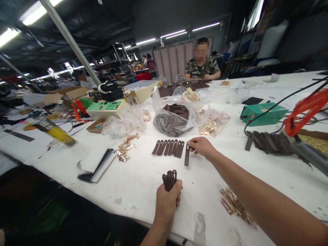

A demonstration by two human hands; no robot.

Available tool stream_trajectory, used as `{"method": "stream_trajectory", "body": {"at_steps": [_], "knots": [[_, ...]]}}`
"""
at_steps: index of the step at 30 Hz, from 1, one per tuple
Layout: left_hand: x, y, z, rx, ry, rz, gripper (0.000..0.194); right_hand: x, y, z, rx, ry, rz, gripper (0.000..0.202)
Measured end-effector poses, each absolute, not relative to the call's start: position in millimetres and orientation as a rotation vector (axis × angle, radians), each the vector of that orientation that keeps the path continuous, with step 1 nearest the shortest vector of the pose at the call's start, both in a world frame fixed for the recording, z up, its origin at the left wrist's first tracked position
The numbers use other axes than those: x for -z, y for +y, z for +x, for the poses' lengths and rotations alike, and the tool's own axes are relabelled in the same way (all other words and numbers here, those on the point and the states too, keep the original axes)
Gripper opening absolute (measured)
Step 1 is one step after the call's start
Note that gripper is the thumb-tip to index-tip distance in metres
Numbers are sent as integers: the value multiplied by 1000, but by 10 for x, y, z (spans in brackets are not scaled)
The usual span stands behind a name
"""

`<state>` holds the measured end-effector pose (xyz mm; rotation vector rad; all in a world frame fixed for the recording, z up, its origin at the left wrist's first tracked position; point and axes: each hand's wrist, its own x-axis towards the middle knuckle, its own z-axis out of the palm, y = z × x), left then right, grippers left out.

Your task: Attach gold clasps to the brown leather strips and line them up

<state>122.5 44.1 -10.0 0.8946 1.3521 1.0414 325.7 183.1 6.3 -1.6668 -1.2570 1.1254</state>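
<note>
My left hand (pixel 167 198) is closed round a bundle of dark brown leather tabs (pixel 169 179), their slotted, rounded ends sticking up. Above the table's middle, my right hand (pixel 201 146) pinches a single brown tab (pixel 187 158) by its slotted end. That tab is at the right end of a row of similar tabs (pixel 167 148) lying side by side on the white table (pixel 138 191). Whether the pinched tab rests fully on the table I cannot tell. Behind the row stands a clear plastic bag (pixel 174 124) full of brown tabs.
Gold metal fittings lie in a left pile (pixel 125 148) and a right pile (pixel 237 205), and fill a plastic bag (pixel 212 123). A green box (pixel 263 113) with cables stands at right, near more tabs (pixel 271 142). A glass bottle (pixel 55 131) stands left. A person (pixel 202 65) sits opposite.
</note>
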Motion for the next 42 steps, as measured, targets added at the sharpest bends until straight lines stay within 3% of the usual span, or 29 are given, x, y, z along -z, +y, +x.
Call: {"method": "stream_trajectory", "body": {"at_steps": [9,18,25,32,39,42], "knots": [[172,477,1169,-966,1375,928,43,137,2419,3194,-1218,-1343,-1934,27],[134,496,1160,-940,1278,967,39,-24,2328,3268,-880,-1484,-1981,23],[128,512,1149,-908,1202,994,43,-302,1198,3603,-771,-1646,-1847,22],[91,419,1265,-753,1091,997,41,-114,-198,3915,-526,-1726,-2021,24],[86,266,1463,-725,1072,953,42,188,-727,3834,-264,-1648,-2230,48],[97,257,1480,-741,1088,954,41,255,-655,3722,-289,-1664,-2214,41]]}}
